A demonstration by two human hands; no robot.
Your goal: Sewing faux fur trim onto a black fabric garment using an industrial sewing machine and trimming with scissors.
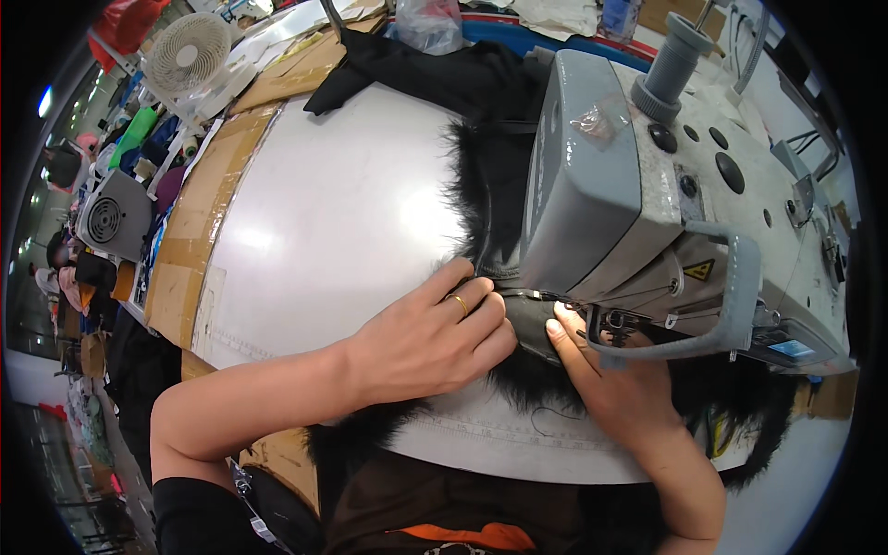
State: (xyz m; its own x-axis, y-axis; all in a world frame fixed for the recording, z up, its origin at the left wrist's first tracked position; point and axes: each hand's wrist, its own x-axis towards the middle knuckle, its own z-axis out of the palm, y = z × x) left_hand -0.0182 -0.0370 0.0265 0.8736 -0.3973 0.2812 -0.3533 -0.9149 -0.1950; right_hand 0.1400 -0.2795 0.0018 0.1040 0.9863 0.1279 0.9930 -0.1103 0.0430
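A black fur-trimmed garment lies on the sewing machine's white table, running under the head of the grey and white sewing machine. Bent fingers of my left hand, with a ring on one, pinch the garment's dark edge just left of the needle area. My right hand rests on a smooth dark panel of the garment, thumb and forefinger stretched out beside the presser foot. Its other fingers are partly hidden by the machine's grey guard. The needle itself is hard to make out.
Black cloth lies at the table's back edge. Taped cardboard borders the table on the left. A white fan stands at the far left. Black fur hangs at the right, near a loose thread on the table.
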